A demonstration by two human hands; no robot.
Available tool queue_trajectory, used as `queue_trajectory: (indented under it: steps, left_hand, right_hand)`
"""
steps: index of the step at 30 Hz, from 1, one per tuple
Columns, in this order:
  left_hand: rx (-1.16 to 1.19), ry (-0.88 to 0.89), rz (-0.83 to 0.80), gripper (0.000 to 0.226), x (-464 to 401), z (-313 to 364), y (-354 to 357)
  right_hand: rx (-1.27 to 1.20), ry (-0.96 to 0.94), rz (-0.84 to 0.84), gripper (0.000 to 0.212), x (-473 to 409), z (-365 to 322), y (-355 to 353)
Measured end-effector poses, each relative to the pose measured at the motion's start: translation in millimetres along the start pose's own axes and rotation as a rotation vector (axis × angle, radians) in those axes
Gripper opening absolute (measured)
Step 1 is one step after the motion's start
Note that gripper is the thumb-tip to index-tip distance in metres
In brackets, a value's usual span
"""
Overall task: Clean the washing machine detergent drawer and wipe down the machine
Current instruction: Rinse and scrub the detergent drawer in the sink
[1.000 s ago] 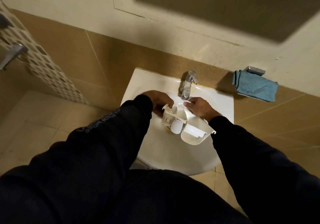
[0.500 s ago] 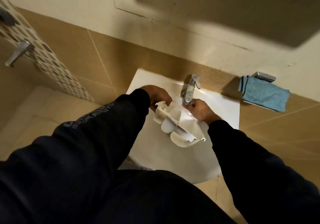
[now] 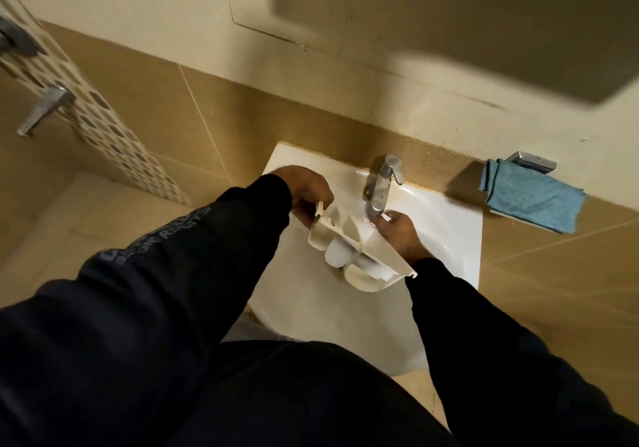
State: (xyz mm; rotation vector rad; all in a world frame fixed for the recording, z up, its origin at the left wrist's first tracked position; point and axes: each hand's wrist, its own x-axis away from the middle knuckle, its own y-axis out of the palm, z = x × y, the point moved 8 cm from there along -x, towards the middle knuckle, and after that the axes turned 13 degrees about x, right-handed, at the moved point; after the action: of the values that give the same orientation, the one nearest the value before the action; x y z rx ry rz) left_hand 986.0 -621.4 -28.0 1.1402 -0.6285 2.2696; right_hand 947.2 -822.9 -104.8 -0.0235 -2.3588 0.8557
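The white plastic detergent drawer (image 3: pixel 359 251) is held tilted over the white washbasin (image 3: pixel 449 218), its compartments facing up and its far end under the chrome tap (image 3: pixel 382 183). My left hand (image 3: pixel 306 192) grips the drawer's far left corner. Along the drawer's right side, my right hand (image 3: pixel 399 235) holds its edge just below the tap spout. Both arms wear dark sleeves. Whether water runs from the tap is too blurred to tell.
A folded blue cloth (image 3: pixel 530 199) lies on a small wall shelf right of the basin. A chrome lever handle (image 3: pixel 43 109) sticks out of the patterned tile strip at far left. Tan tiles cover the wall behind and the floor below.
The drawer has shifted slightly left and up toward the tap, both hands still holding it. The view has tilted, so the basin sits lower and more to the right.
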Motion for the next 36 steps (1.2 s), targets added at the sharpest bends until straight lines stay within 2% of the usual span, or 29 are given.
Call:
queue_trajectory:
  steps: [1,5,7,10,12,15,18,20,23,26,28,32,34,36]
  left_hand:
    - [-0.007,-0.010,0.006,0.027,0.0,-3.3,-4.7]
    - [-0.054,-0.047,0.028,0.040,-3.8,-16.7,-26.8]
    - [-0.058,-0.044,0.034,0.038,-4.3,-18.7,-30.4]
    - [-0.049,-0.040,-0.006,0.027,-4.0,-16.6,-17.1]
    - [-0.011,-0.029,-0.009,0.018,-2.1,-13.9,-4.9]
    - [0.023,0.010,-0.008,0.024,-3.2,-9.3,10.3]
    - [0.080,0.040,-0.040,0.032,-7.7,-6.1,23.8]
    - [0.092,0.042,-0.070,0.037,-11.4,-9.0,33.0]
    - [0.012,0.055,-0.120,0.043,-19.1,-16.9,44.0]
    - [-0.081,0.091,-0.125,0.036,-29.0,-20.7,48.9]
    - [-0.121,0.106,-0.094,0.039,-37.6,-21.6,46.8]
    - [-0.155,0.252,0.104,0.047,-55.3,-6.8,34.9]
    - [-0.113,0.313,0.107,0.053,-60.2,-0.4,41.8]
    - [-0.210,0.379,0.100,0.042,-66.4,5.6,50.5]
  right_hand:
    - [-0.111,-0.013,-0.041,0.032,5.0,-0.6,6.8]
    - [-0.493,0.012,-0.178,0.008,16.6,9.3,34.7]
    - [-0.587,0.027,-0.145,0.010,18.9,13.6,41.3]
    - [-0.493,0.069,0.077,0.042,17.2,13.3,26.3]
    - [-0.376,0.101,0.193,0.053,19.0,7.5,8.0]
    - [-0.235,0.111,0.111,0.041,21.1,0.4,-7.7]
    - [-0.077,0.111,-0.022,0.057,18.8,10.8,-16.3]
    - [-0.059,0.121,-0.025,0.064,18.4,22.5,-21.3]
    - [-0.245,0.104,0.037,0.051,26.7,28.0,-26.1]
    - [-0.343,0.027,0.106,0.042,35.6,24.0,-34.0]
    - [-0.287,-0.023,0.120,0.041,34.7,26.7,-40.2]
    - [-0.103,-0.042,0.093,0.046,39.2,25.8,-50.6]
    - [-0.069,-0.049,0.064,0.046,40.2,22.6,-52.0]
    - [-0.079,-0.043,0.076,0.044,40.1,20.4,-55.7]
